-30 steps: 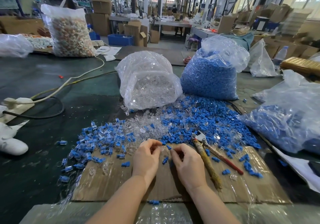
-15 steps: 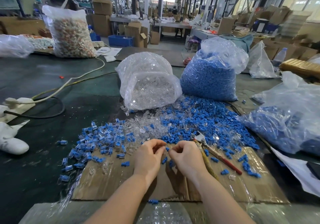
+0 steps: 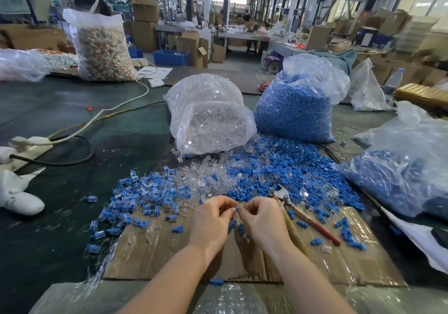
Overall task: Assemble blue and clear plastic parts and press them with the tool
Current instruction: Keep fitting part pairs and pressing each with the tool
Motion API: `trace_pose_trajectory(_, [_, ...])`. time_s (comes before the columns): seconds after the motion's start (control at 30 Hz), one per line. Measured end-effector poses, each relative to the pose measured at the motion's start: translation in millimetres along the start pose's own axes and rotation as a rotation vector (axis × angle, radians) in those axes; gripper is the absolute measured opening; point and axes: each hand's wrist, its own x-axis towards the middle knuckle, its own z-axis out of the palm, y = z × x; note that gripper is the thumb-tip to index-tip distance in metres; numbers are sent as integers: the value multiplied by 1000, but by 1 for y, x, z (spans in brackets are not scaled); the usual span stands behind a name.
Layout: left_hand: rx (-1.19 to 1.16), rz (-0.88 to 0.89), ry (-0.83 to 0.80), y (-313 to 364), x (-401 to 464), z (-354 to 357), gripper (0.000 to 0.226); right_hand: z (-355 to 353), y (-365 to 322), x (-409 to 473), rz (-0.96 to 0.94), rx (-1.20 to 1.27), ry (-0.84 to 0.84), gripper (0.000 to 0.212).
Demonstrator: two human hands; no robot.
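Mating a blue part to a clear part, by hand.
Left hand (image 3: 211, 219) and right hand (image 3: 261, 218) pinch one blue part (image 3: 237, 208) between fingertips above the cardboard sheet (image 3: 155, 255); pressing next requires the tool (image 3: 300, 213), just right.

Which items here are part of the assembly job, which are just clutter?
In use: left hand and right hand pinching a blue part; pliers; loose blue parts; loose clear parts.

Lying about: white cable; water bottle; bag of mixed pieces.
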Motion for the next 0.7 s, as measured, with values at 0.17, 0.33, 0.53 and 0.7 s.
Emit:
trace_pose_trajectory(0.17, [-6,-15,-5,1,-1,1,25,2,1,-4,-93,-155,64,15])
trace_pose_trajectory(0.33, [-142,-111,11,1,0,3,19,2,3,-3,-56,23,40,9])
trace_pose_trajectory(0.53, [-478,-323,10,1,0,4,17,-9,9,-3,-75,27,86,6])
trace_pose_trajectory(0.7, [-577,-378,18,-3,3,-1,15,-28,28,-9,31,-570,280,29])
